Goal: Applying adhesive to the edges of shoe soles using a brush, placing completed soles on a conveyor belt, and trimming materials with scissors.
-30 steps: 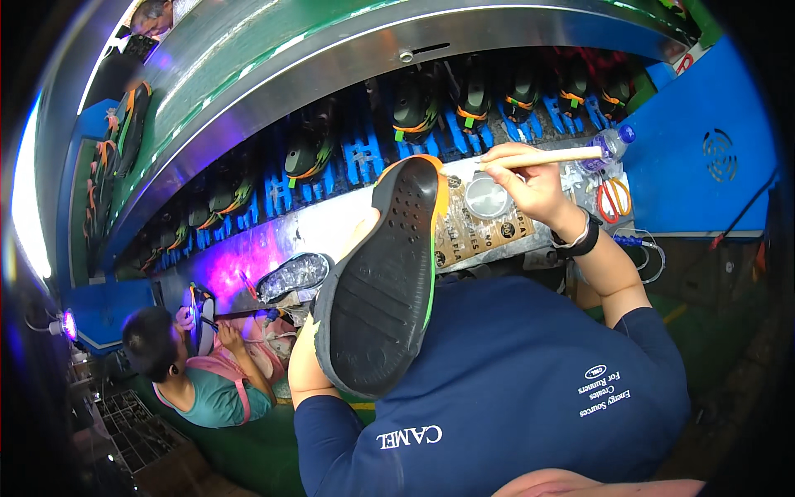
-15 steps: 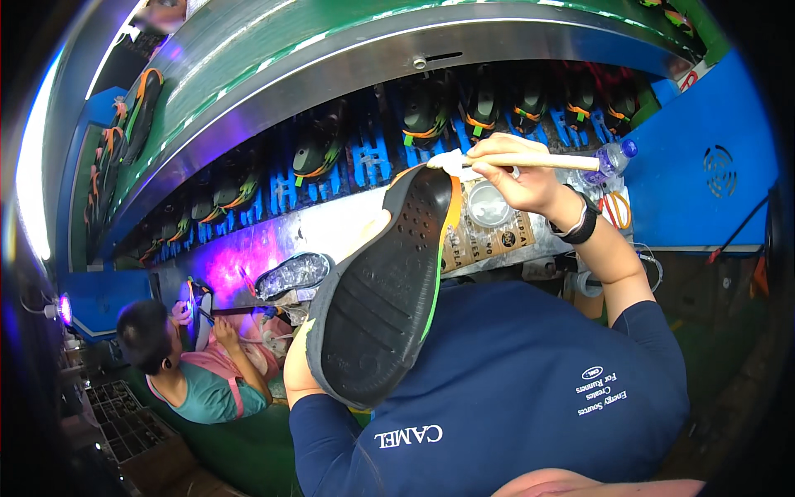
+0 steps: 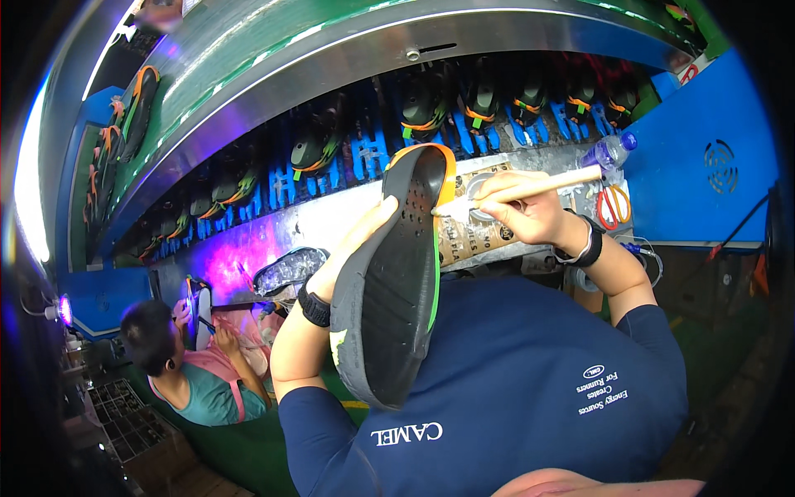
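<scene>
So the shoe sole (image 3: 389,286) is between left hand (image 3: 362,236) and right hand (image 3: 530,209), brush (image 3: 559,180) at its right edge. Bottle (image 3: 610,151) and scissors (image 3: 614,206) are further right on the bench (image 3: 219,269), shoes (image 3: 421,109) lined up behind

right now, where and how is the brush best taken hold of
Probably by the brush handle, from the right: it is long and straight, and its bare end sticks out past the right hand, away from the sole. The bristle end is at the sole's edge, a poor place to grip.
</scene>
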Motion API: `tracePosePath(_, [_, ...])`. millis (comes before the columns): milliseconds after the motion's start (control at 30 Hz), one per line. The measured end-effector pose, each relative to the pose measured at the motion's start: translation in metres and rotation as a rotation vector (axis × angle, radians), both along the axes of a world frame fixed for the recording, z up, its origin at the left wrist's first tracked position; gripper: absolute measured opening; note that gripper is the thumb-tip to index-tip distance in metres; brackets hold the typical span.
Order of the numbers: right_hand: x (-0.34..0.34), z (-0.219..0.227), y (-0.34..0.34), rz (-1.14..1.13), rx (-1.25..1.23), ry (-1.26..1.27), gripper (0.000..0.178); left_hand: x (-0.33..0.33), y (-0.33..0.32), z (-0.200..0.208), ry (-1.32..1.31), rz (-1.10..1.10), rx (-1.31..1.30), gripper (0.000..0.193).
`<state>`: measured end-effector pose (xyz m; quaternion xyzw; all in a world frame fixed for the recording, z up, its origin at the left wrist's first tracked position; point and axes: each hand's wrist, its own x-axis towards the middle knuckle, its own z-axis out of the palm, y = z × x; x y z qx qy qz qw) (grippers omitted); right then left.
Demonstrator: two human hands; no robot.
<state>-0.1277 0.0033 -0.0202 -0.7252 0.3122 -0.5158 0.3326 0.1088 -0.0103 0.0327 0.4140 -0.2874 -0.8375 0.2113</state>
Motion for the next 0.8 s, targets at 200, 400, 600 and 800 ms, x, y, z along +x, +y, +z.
tracePosePath(200, [-0.010,-0.007,-0.016,-0.273,-0.050,0.009,0.006,-0.007,-0.001,0.019,-0.082,0.001,-0.101,0.053])
tracePosePath(400, [-0.001,-0.002,0.008,-0.062,0.043,0.023,0.004,0.002,-0.003,0.012,0.069,-0.071,-0.251,0.055])
tracePosePath(600, [0.008,0.000,-0.005,-0.205,0.194,-0.172,0.005,0.002,-0.010,0.002,-0.080,-0.136,-0.236,0.061])
tracePosePath(800, [0.016,-0.006,-0.002,-0.159,0.254,-0.095,0.006,-0.002,-0.015,0.007,-0.126,-0.174,-0.381,0.066])
